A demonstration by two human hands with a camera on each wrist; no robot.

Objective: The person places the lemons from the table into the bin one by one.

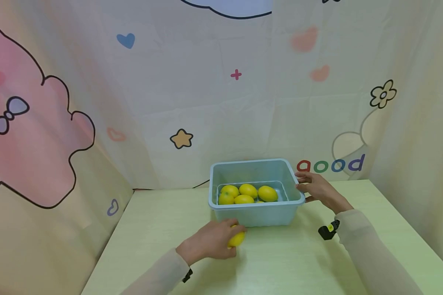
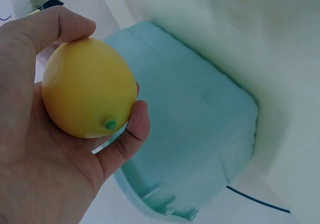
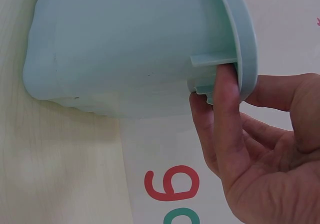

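My left hand (image 1: 215,239) grips a yellow lemon (image 1: 237,237) just in front of the light blue plastic bin (image 1: 256,216). In the left wrist view the lemon (image 2: 90,87) sits between thumb and curled fingers, its green stem end showing. My right hand (image 1: 319,190) holds the bin's right rim; in the right wrist view its fingers (image 3: 228,114) curl under the lip of the bin (image 3: 125,44) with the thumb on the other side. Several lemons (image 1: 248,191) lie inside the bin, some partly hidden by its front wall.
The bin stands at the back of a pale wooden table (image 1: 151,237). Behind it hangs a printed curtain (image 1: 192,94) with hearts, a star and coloured letters. Black wrist devices (image 1: 328,230) show at both sleeves.
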